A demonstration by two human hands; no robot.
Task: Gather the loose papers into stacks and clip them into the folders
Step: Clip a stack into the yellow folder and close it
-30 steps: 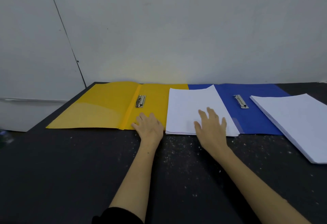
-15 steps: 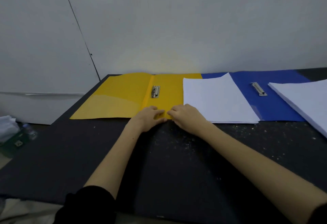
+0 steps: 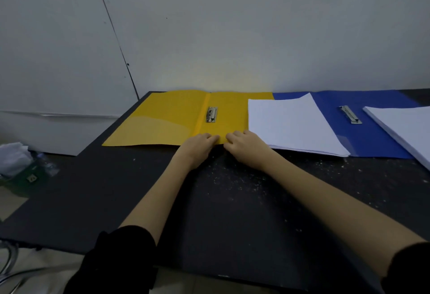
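left hand (image 3: 202, 145): fingers curled, pinching the near edge of the yellow folder (image 3: 167, 126), just right of its spine
right hand (image 3: 244, 146): fingers curled on that same near edge, beside the left hand, almost touching
yellow folder: open flat on the black table (image 3: 232, 212), metal clip (image 3: 211, 114) near the spine
paper stack (image 3: 293, 124): overlaps the blue folder (image 3: 372, 135), its left edge at the yellow folder's right edge
blue folder clip (image 3: 350, 114): bare, nothing under it
second paper stack (image 3: 404, 126): far right, on the blue folder's right edge

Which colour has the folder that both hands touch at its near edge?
Yellow folder; the head view shows it.
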